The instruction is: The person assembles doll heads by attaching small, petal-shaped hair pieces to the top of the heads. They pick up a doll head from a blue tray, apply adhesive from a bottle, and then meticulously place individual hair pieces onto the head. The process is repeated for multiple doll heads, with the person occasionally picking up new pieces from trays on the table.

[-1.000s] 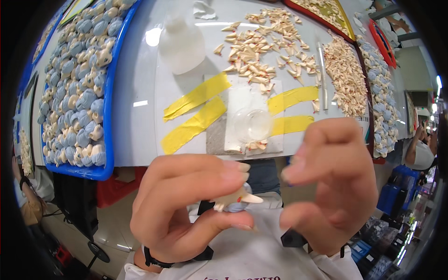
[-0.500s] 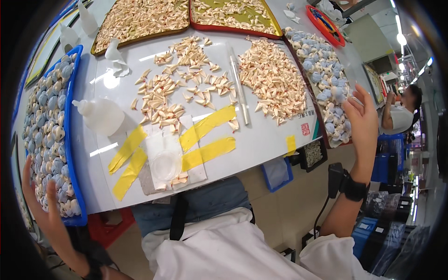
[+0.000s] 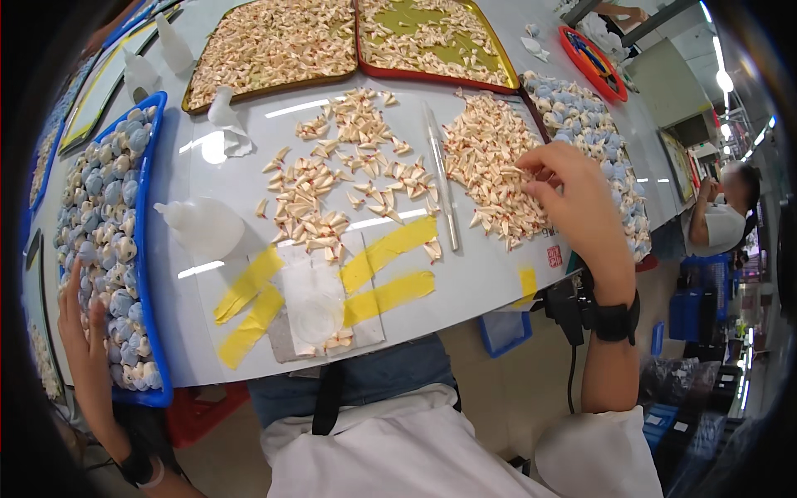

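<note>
My left hand (image 3: pixel 85 340) reaches over the near end of a blue tray (image 3: pixel 158 332) heaped with small round blue-and-cream figures (image 3: pixel 112 191). Its thumb and index finger are spread apart, close to the figures. Across the table, my right hand (image 3: pixel 577 199) has come down on the right-hand pile of small cream pointed pieces (image 3: pixel 490 158) with reddish ends. Its thumb and fingers are bent toward each other at the pile's right edge. Whatever lies between those fingertips is too small to make out.
Left of the pile lies a clear tube (image 3: pixel 444 183), then looser pointed pieces (image 3: pixel 303 191). Yellow tape strips (image 3: pixel 386 299) flank a white pad with a clear round dish (image 3: pixel 318 317). White squeeze bottles (image 3: pixel 203 227), two trays of pointed pieces (image 3: pixel 274 46), a red basket (image 3: pixel 618 87) and more figures (image 3: pixel 581 116) surround these.
My right hand has moved left and inward, from above the right-hand figures down to the pile of pointed pieces. My left hand stays at the blue tray, and the view has shifted slightly.
</note>
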`<act>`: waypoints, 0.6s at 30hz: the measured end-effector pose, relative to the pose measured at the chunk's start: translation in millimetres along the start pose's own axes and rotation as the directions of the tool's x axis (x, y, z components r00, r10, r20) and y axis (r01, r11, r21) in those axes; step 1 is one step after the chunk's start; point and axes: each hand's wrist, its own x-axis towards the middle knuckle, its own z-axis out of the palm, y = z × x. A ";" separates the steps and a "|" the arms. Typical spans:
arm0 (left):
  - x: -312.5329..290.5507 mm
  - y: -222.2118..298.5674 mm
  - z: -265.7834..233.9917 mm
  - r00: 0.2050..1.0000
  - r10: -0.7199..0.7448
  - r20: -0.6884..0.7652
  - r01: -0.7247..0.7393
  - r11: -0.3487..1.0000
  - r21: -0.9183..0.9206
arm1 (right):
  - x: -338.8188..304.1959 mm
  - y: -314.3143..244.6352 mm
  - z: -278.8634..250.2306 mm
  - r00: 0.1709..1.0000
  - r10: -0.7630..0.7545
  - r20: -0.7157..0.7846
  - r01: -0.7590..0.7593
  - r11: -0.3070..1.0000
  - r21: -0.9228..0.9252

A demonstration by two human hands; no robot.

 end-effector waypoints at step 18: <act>59.1 24.9 -25.9 0.970 0.240 0.029 -0.232 0.960 -0.156 | 1.3 -20.8 -1.4 0.994 -0.025 -0.110 0.017 0.998 -0.066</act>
